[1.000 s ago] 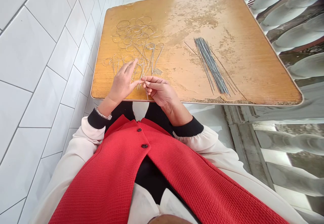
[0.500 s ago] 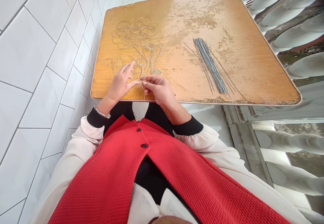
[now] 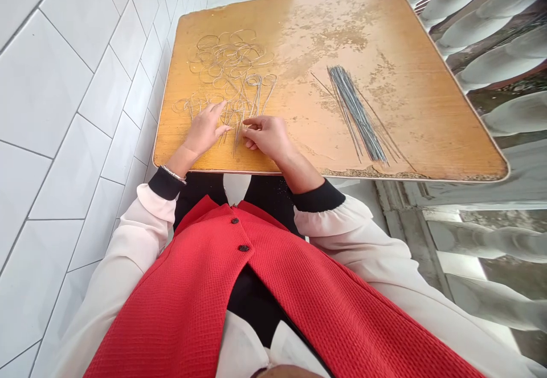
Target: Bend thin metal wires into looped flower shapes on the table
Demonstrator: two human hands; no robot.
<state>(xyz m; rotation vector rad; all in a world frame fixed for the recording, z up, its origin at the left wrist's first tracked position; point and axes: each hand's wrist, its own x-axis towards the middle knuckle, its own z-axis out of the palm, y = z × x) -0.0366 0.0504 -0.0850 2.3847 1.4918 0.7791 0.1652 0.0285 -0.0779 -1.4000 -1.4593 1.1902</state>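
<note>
Worn wooden tabletop (image 3: 325, 36), bent wire loops (image 3: 228, 64) beneath open left hand (image 3: 204, 131), curled right hand (image 3: 268, 138) beside them, grip unclear

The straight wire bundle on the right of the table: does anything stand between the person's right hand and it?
Nothing visible does. Only the worn wooden tabletop lies between the right hand and the bundle of straight wires.

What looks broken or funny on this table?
The wooden tabletop looks worn: its orange finish has rubbed away in pale, blotchy patches near the far side, and the near edge looks rough and crumbly to the right of the right hand.
</note>
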